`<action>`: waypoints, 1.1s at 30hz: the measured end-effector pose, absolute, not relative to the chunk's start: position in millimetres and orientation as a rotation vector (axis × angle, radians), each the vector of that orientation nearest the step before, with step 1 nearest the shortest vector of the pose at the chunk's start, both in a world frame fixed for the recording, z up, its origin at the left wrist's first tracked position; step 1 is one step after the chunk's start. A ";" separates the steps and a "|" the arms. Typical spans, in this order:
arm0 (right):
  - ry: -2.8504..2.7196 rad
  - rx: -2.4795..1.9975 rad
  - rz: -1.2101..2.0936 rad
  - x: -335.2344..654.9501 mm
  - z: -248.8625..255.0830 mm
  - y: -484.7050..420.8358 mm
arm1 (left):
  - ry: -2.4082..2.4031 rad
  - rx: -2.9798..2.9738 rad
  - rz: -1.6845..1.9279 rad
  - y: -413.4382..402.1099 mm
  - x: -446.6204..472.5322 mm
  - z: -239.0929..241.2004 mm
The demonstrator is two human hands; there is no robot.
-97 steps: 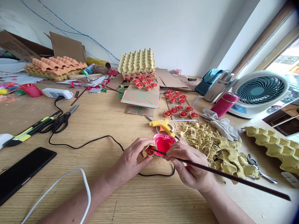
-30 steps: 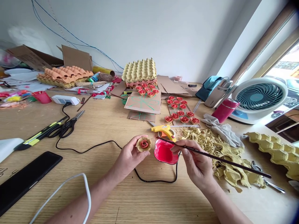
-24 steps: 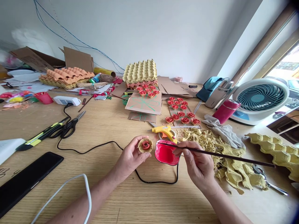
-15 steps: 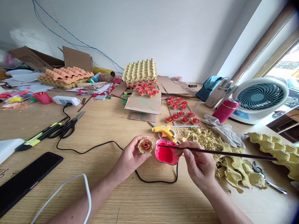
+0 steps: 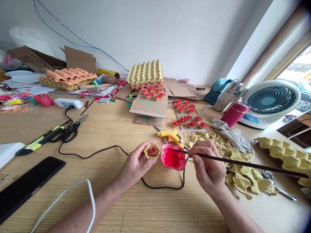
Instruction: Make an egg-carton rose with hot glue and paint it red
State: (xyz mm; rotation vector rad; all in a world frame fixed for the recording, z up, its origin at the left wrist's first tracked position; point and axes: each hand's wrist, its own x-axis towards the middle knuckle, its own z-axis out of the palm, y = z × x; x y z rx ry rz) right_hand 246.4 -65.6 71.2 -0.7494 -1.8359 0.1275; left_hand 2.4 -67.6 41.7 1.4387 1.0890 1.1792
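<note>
Left hand (image 5: 136,166): fingers clamped on a small egg-carton rose (image 5: 152,151), centre painted red, outer petals bare; held above the table (image 5: 109,129). Right hand (image 5: 209,168): fingers pinched on a long dark brush (image 5: 243,163), tip over the red paint cup (image 5: 172,157), just right of the rose. Cup holds red paint. Yellow glue gun (image 5: 170,134) just behind the cup. Finished red roses (image 5: 187,117) sit on cardboard further back.

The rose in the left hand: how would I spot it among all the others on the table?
Start at the white fan on the right, then come across to the red paint cup near the front edge. The rose sits just left of it, pinched in the left hand. Only its centre is red; its outer petals are bare yellow.
</note>
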 end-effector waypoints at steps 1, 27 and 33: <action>-1.847 -0.745 0.148 246.5 70.5 -64.9 | 1.095 1.440 1.176 -67.7 2.6 42.4; -2.182 -0.701 0.284 218.1 65.4 -72.4 | 1.134 2.064 1.069 -80.3 4.6 44.0; -2.202 -0.719 0.287 217.2 63.1 -72.5 | 1.089 2.111 1.051 -80.7 4.6 43.6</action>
